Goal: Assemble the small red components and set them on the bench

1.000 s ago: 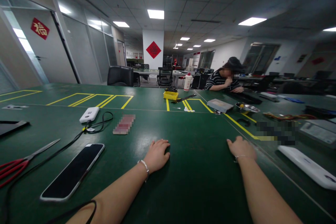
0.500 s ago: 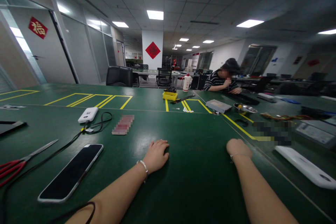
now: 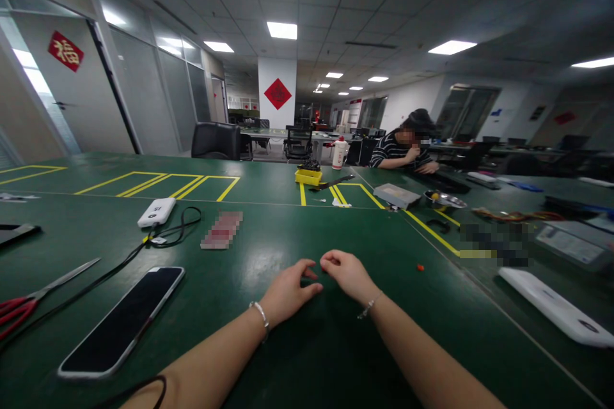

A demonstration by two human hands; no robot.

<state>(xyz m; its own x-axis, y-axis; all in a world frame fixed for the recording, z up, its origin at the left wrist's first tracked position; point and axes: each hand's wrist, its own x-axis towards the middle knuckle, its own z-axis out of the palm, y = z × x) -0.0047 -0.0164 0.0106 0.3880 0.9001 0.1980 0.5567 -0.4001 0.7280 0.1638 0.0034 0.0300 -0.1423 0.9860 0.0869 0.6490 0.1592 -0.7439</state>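
Observation:
Above the middle of the green table [image 3: 268,230], my left hand [image 3: 290,289] has its thumb and fingers apart with nothing between them. Close beside it is my right hand [image 3: 350,273], its fingers curled together in a pinch. Whatever they hold, if anything, is hidden. A small gap separates the two hands. To the right of my right hand lies a small orange-red bit [image 3: 420,267], too small to name.
A smartphone [image 3: 127,319], red-handled scissors [image 3: 38,297] and a white power bank [image 3: 157,212] with a black cable lie left. A blurred reddish card [image 3: 221,231] is nearer. On the right is a long white case [image 3: 551,303]. A person [image 3: 407,144] sits across, beyond a yellow box [image 3: 308,176].
My right hand has moved left from the right side to beside my left hand. The orange-red bit now shows where it was. My left hand's fingers and thumb have spread toward the right.

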